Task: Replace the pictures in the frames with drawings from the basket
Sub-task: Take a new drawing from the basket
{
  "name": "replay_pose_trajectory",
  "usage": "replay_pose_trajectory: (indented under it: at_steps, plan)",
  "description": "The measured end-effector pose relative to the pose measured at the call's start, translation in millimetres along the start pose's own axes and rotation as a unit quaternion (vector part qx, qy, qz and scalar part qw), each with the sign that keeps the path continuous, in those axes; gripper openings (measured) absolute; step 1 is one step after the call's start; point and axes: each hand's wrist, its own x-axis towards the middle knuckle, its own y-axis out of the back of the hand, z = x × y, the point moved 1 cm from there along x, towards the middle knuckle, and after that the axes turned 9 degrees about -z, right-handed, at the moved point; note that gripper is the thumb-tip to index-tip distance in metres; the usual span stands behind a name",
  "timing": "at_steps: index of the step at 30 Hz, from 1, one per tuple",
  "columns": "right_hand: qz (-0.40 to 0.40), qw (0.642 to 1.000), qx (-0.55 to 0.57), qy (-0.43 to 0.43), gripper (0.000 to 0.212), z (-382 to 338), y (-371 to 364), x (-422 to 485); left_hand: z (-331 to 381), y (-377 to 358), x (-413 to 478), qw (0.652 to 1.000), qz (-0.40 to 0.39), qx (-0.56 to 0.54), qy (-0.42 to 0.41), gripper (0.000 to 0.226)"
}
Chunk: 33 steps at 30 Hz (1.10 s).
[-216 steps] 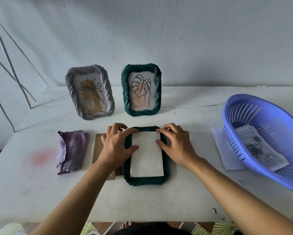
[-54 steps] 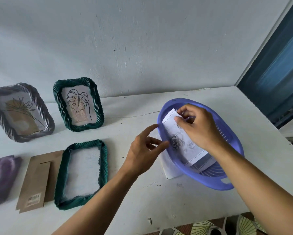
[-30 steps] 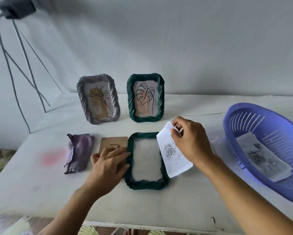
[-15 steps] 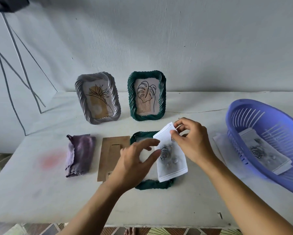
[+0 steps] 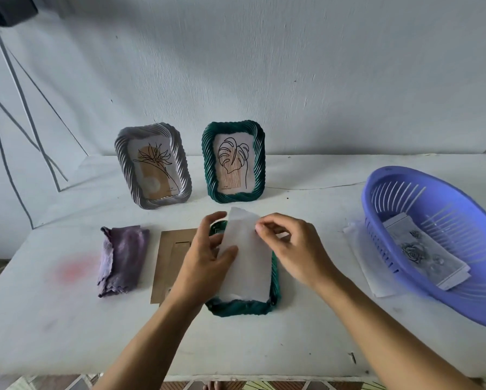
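A dark green frame [image 5: 243,306] lies face down on the table in front of me. Over it I hold a drawing [image 5: 247,263] with its blank white back up, tilted, its near edge resting in the frame. My left hand [image 5: 205,257] pinches its left edge, thumb on top. My right hand [image 5: 295,249] pinches its upper right edge. The frame's brown backing board [image 5: 170,257] lies just left of the frame. A grey frame [image 5: 153,167] and a second green frame [image 5: 234,161] stand upright at the back, each with a plant picture. The purple basket [image 5: 461,305] at the right holds more rose drawings [image 5: 421,251].
A folded purple cloth [image 5: 122,260] lies left of the backing board. A white sheet [image 5: 368,266] lies partly under the basket. The white table [image 5: 264,347] meets the wall behind the standing frames. A dark tripod [image 5: 19,88] stands at the far left.
The drawing has been turned over, rose side down, and lowered onto the flat green frame. My left hand has taken hold of its left edge; both hands now grip it.
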Motion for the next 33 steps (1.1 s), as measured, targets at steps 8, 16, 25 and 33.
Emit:
replay_pose_trajectory:
  at_steps: [8,16,25,33]
  plan:
    - [-0.078,0.971,-0.217,0.055,0.041,61,-28,-10,-43,4,-1,0.960,0.034,0.274,-0.047,0.048]
    - [-0.075,0.956,-0.271,0.082,0.045,70,-31,-11,-55,13,-3,0.851,0.038,0.520,-0.060,0.047]
    - [-0.049,0.959,-0.263,0.093,0.042,81,-28,-8,-71,25,-2,0.811,-0.002,0.580,-0.069,0.052]
    - [-0.048,0.963,-0.244,0.105,0.047,85,-26,-7,-78,24,0,0.817,-0.002,0.573,-0.072,0.050]
